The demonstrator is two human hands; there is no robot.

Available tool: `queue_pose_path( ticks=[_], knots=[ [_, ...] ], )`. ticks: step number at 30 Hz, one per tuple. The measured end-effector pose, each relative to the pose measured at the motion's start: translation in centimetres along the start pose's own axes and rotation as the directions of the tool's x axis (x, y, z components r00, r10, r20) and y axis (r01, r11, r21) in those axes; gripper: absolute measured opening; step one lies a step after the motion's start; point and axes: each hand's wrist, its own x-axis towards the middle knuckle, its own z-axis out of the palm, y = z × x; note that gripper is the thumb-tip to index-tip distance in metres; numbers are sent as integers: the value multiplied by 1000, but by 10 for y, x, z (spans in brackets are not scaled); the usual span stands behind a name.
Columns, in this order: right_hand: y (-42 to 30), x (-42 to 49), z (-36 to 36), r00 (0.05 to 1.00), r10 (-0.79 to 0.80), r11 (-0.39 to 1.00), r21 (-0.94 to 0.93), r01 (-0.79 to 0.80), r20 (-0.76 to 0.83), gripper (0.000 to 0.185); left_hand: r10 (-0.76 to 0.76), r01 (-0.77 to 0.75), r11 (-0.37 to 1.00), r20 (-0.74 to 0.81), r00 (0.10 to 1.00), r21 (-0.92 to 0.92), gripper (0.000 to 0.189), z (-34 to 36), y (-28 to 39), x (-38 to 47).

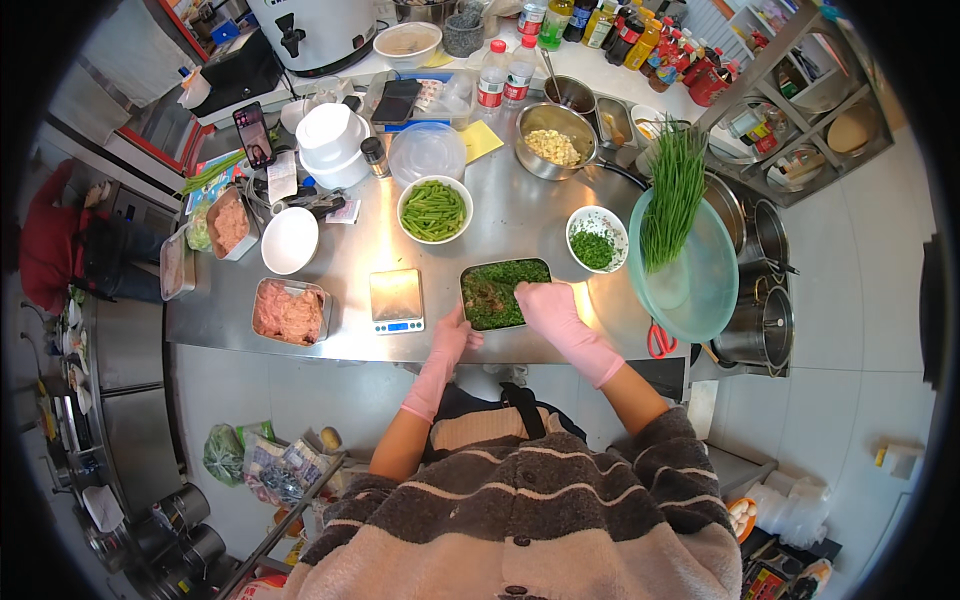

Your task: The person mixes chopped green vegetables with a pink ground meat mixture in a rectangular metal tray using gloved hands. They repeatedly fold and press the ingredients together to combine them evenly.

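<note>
A rectangular metal container (498, 328) of chopped greens (506, 277), with a brownish patch in the mix, stands near the table's front edge. My left hand (451, 335), in a pink glove, holds the container at its near left corner. Also gloved in pink, my right hand (551, 309) is curled over the container's right side, its fingertips down at the greens. Whether those fingers hold anything is hidden. Left of the container lies a digital kitchen scale (397, 300) with a lit display. Behind it to the right is a white bowl (597, 238) of chopped greens.
Ground meat fills a metal container (291, 311) at left, near an empty white bowl (289, 241). Cut green stems fill another bowl (435, 210). At right, long chives (673, 199) lie across a green plastic basin (694, 292), with red-handled scissors (661, 341) below. A person (56, 240) stands far left.
</note>
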Motion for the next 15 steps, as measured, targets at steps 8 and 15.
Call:
queue_pose_path(
  ticks=[8, 15],
  knots=[
    [-13, 8, 7, 990, -84, 996, 51, 79, 110, 8, 12, -14, 999, 80, 997, 28, 52, -7, 4, -1],
    [-14, -25, -5, 983, -104, 992, 90, 91, 152, 9, -61, 62, 998, 62, 996, -12, 56, -8, 2, 2]
  ],
)
